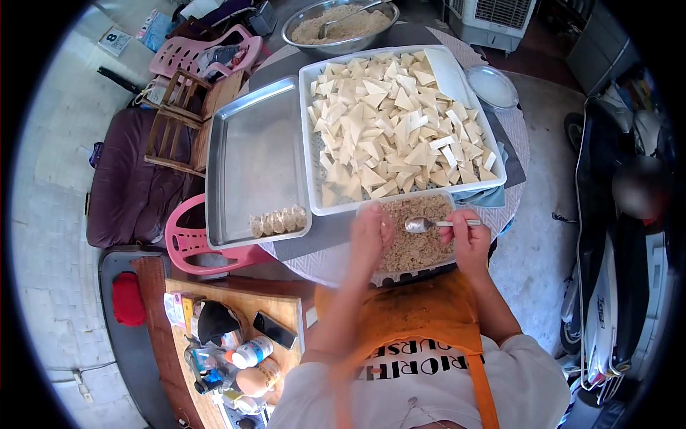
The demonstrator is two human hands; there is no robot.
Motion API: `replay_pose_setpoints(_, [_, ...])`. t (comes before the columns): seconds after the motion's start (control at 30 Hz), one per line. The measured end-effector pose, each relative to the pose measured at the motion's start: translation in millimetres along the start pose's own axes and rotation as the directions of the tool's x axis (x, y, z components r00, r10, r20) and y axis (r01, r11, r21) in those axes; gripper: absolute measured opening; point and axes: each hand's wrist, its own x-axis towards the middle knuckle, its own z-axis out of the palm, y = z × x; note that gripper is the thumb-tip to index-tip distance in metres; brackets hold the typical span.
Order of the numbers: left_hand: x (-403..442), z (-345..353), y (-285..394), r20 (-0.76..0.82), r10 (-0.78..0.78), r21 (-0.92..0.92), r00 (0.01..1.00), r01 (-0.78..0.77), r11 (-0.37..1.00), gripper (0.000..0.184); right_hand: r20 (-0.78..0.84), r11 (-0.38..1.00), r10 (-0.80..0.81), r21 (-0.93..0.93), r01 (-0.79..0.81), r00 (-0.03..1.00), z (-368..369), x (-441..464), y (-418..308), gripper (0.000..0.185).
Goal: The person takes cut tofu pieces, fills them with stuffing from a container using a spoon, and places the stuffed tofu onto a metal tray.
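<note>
Near left, on a wooden table (291, 309), a phone (275, 329) just beside a white bottle (252, 352). Farther left, a red bundle (128, 299) and a purple cushion (132, 179). Far left, on the wall (64, 179), a calendar (114, 41). Far right, a cooler (494, 21). Right, a scooter (607, 307).

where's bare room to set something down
Bare: the metal tray, beyond its row of filled pieces, and a patch of grey mat between it and the bowl. Crowded: the white tray of pale pieces, and the filling tub, where the right hand holds a spoon.
</note>
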Motion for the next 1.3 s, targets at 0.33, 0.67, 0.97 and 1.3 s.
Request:
replay_pose_setpoints(0.33, [-0.1,-14.8,13.9,-0.073,0.139,0.251,0.988,-0.117,0.961,0.039,0.016,0.995,0.058,-0.086,-0.056,0.998,4.8,-1.5,27.1,0.018])
replay_pose_setpoints(0.67, [81.6,-328.7,26.0,-0.344,0.5,0.793,0.795,-0.04,0.608,0.024,0.036,0.996,0.009,-0.092,-0.005,0.999,3.7,-0.8,34.8,0.02])
replay_pose_setpoints(0.97, [41.8,-383.1,28.6,-0.21,0.343,0.851,0.915,-0.002,0.526,0.024,0.033,0.994,0.022,-0.107,-0.018,0.999,6.1,-0.5,29.5,0.019])
replay_pose_setpoints(1.3, [31.6,-343.3,51.4,-0.244,0.323,0.939,0.914,0.139,0.316,0.029,0.064,0.992,0.024,-0.129,-0.016,0.998,5.6,-0.9,28.4,0.019])
